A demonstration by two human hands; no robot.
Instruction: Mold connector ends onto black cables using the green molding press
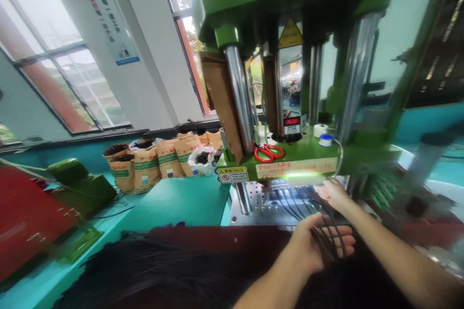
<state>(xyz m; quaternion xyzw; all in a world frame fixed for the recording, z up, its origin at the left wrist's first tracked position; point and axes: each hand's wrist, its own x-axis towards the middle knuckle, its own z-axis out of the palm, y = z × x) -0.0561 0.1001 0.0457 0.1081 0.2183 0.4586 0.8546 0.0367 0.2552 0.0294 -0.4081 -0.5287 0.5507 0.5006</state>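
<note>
My left hand (pixel 314 244) is palm up in front of the press bed, with several thin black cables (pixel 334 239) running across its palm and fingers. The thumb lies along them, and their lower ends hang into the dark area below. Other stretches of black cable (pixel 290 205) lead from the hand back to the metal mould area under the press head. Further in, my right hand (pixel 334 194) reaches beneath the front edge of the green press (pixel 300 152), beside the lit strip (pixel 306 179). Its fingers are bent together; whatever they hold is hidden.
Red-handled scissors (pixel 268 153) and a blue-and-white spool (pixel 326 140) rest on the press ledge. A pile of black strands (pixel 155 265) covers the left foreground. Filled sacks (pixel 145 166) stand by the wall, beyond a green tabletop (pixel 181 203). Polished columns (pixel 239 101) frame the press.
</note>
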